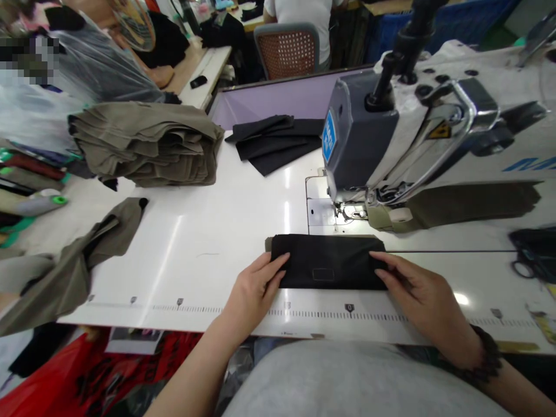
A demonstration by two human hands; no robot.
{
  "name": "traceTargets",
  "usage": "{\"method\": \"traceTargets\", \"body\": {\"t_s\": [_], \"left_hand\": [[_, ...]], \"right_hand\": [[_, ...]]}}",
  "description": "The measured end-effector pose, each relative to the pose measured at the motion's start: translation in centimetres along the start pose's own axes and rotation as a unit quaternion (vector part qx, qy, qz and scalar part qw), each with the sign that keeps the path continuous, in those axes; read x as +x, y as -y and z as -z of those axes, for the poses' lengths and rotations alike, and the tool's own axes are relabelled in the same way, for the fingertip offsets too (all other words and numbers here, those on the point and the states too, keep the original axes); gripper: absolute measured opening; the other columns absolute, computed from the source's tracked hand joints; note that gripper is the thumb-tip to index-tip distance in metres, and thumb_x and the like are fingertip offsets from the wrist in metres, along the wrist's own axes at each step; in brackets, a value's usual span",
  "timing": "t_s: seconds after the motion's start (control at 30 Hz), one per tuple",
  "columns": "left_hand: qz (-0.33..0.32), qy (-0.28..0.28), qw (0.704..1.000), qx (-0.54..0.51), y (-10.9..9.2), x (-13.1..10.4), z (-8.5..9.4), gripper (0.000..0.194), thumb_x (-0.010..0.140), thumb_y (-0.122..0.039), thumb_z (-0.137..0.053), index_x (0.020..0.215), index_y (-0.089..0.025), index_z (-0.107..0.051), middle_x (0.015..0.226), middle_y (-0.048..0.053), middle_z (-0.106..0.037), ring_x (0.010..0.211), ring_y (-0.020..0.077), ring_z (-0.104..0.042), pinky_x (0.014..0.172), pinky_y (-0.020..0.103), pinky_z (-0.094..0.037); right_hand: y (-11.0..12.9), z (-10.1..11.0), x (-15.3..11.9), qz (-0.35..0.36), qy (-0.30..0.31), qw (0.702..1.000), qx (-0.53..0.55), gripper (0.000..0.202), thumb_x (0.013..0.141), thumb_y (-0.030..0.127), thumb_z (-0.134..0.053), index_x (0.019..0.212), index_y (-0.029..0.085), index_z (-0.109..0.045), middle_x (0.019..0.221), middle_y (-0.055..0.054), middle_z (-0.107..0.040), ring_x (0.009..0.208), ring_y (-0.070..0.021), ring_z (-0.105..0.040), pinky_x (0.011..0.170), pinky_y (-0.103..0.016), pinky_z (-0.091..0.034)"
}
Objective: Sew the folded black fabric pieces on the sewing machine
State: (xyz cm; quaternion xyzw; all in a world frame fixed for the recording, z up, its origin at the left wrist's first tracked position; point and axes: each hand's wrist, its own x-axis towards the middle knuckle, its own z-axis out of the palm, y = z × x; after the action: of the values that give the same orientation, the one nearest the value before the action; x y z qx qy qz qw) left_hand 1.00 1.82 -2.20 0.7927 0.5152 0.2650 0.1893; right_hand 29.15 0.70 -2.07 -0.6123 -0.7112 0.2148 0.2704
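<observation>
A black fabric piece with a small stitched rectangle lies flat on the white table, in front of the sewing machine. An olive edge shows beneath it along the far side. My left hand pinches its left end between thumb and fingers. At the right end my right hand grips the cloth the same way, a dark beaded bracelet on its wrist. Just beyond the cloth are the needle and presser foot of the sewing machine. An olive strip lies under the machine's arm.
A thick stack of olive pieces stands at the back left, with black pieces beside it. Another olive piece hangs off the table's left side. Small scissors lie at the far right. A person sits beyond the table.
</observation>
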Motion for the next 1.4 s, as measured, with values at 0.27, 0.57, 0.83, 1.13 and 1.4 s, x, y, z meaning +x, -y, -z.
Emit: {"method": "traceTargets", "body": {"t_s": [0.27,0.57,0.83,1.13,1.4], "left_hand": [[0.007,-0.053,0.998,0.039,0.13,0.14,-0.15,0.021,0.086,-0.025,-0.05,0.1,-0.017,-0.064,0.071,0.001,-0.056,0.06,0.0103,-0.056,0.054,0.019,-0.051],[0.0,-0.054,0.997,0.054,0.09,-0.14,-0.23,0.022,0.086,-0.023,-0.05,0.102,-0.018,-0.064,0.074,0.002,-0.059,0.063,0.0112,-0.057,0.057,0.021,-0.053],[-0.01,-0.052,0.996,0.066,0.17,-0.03,-0.28,0.022,0.086,-0.023,-0.049,0.101,-0.017,-0.064,0.083,0.004,-0.06,0.072,0.0135,-0.06,0.066,0.025,-0.056],[-0.018,-0.053,0.996,0.069,0.22,0.06,-0.3,0.022,0.086,-0.021,-0.05,0.101,-0.016,-0.064,0.082,0.004,-0.06,0.072,0.0134,-0.06,0.066,0.024,-0.056],[-0.013,-0.047,0.997,0.057,0.08,0.27,-0.38,0.022,0.085,-0.019,-0.05,0.102,-0.014,-0.064,0.081,0.004,-0.058,0.07,0.0126,-0.06,0.065,0.023,-0.055]], "right_hand": [[0.26,-0.12,0.1,0.019,-0.003,1.0,0.008,0.023,0.084,0.03,-0.047,0.1,0.022,-0.061,0.088,-0.003,-0.067,0.077,-0.0165,-0.063,0.065,-0.028,-0.051],[0.09,-0.08,-0.21,0.019,0.01,1.0,0.009,0.024,0.086,0.029,-0.045,0.102,0.021,-0.061,0.078,-0.002,-0.064,0.069,-0.0142,-0.06,0.061,-0.026,-0.048],[0.37,-0.02,0.06,0.017,0.007,1.0,-0.001,0.022,0.085,0.029,-0.045,0.095,0.022,-0.063,0.078,-0.002,-0.066,0.07,-0.0144,-0.061,0.062,-0.026,-0.049],[0.3,-0.07,0.19,0.022,0.008,1.0,-0.016,0.02,0.085,0.026,-0.046,0.095,0.02,-0.062,0.077,-0.002,-0.066,0.068,-0.0137,-0.061,0.06,-0.026,-0.049],[0.49,-0.05,0.18,0.019,0.001,1.0,-0.022,0.02,0.085,0.027,-0.046,0.094,0.02,-0.063,0.076,-0.002,-0.066,0.068,-0.0139,-0.062,0.059,-0.025,-0.049]]}}
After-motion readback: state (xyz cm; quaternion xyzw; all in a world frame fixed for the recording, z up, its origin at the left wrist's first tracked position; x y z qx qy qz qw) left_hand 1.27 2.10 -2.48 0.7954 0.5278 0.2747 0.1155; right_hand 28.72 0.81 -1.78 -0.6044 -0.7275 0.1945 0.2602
